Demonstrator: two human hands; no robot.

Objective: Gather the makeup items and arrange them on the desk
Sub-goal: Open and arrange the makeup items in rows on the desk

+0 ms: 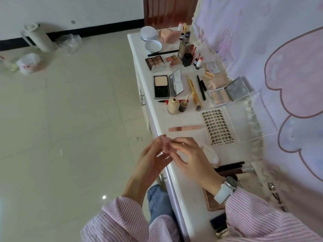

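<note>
Both hands meet over the near edge of the glossy white tabletop (176, 119): left hand (152, 159) and right hand (188, 158) each pinch a small clear, pink-tinted item (165, 147), blurred, its long axis roughly upright. Just beyond lie a slim rose-gold stick (186, 128), lengthwise across the tabletop, and a clear-cased lash tray (218, 127) printed "XOYO".
</note>
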